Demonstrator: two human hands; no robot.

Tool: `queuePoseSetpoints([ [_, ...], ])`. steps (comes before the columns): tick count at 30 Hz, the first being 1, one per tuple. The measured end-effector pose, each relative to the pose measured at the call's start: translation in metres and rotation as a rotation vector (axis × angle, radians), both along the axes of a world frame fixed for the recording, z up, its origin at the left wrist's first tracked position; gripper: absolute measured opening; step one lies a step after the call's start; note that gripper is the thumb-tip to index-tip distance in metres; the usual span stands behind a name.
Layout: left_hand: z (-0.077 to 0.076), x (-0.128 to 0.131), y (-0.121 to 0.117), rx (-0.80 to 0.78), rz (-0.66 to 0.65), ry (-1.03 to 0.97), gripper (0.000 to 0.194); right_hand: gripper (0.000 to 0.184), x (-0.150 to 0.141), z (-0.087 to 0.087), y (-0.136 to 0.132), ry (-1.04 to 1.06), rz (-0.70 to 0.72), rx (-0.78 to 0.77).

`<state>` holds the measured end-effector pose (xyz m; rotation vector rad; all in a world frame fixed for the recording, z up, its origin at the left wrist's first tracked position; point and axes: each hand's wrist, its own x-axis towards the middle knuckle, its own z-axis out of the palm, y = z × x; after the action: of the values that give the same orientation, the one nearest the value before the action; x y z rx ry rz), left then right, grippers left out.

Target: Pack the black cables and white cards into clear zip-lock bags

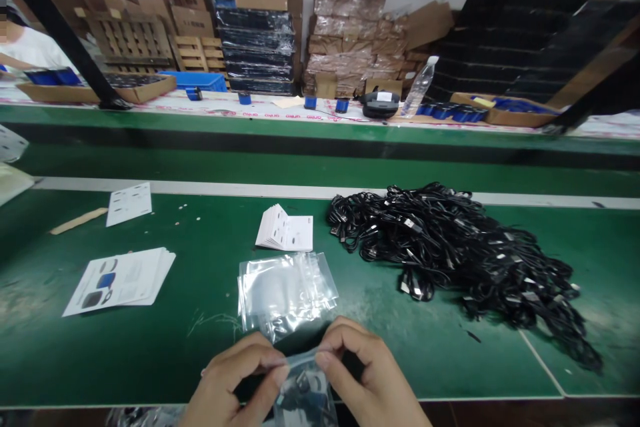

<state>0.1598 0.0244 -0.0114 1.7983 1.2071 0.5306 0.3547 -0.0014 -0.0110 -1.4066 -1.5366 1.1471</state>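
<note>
Low in the head view, a clear zip bag point(306, 395) hangs between my two hands, with dark items and some printed paper showing through it. My left hand point(240, 377) pinches the bag's top edge at one side. The other side of that edge is pinched by my right hand point(367, 370). Just beyond my fingers lies a stack of flat clear plastic bags point(287, 290). Behind it stands a small pile of folded white leaflets point(286, 229). A large heap of black USB cables point(450, 247) spreads to the right.
Printed sheets point(120, 281) and a single white card point(130, 203) lie left, near a tan strip point(79, 221). Across the back, a raised shelf point(280, 113) holds blue cylinders point(341, 105), a plastic bottle point(420, 87) and cartons. Another person point(33, 47) is at far left.
</note>
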Motion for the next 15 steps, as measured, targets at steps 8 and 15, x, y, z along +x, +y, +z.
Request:
queuePoseSetpoints([
  [8, 0.0, 0.01, -0.003, -0.01, 0.06, -0.066, 0.023, 0.014, -0.006, -0.003, 0.001, -0.001, 0.008, 0.006],
  [15, -0.006, 0.016, -0.007, -0.084, 0.163, -0.19, 0.023, 0.014, -0.014, -0.01, 0.001, 0.008, -0.001, 0.047],
])
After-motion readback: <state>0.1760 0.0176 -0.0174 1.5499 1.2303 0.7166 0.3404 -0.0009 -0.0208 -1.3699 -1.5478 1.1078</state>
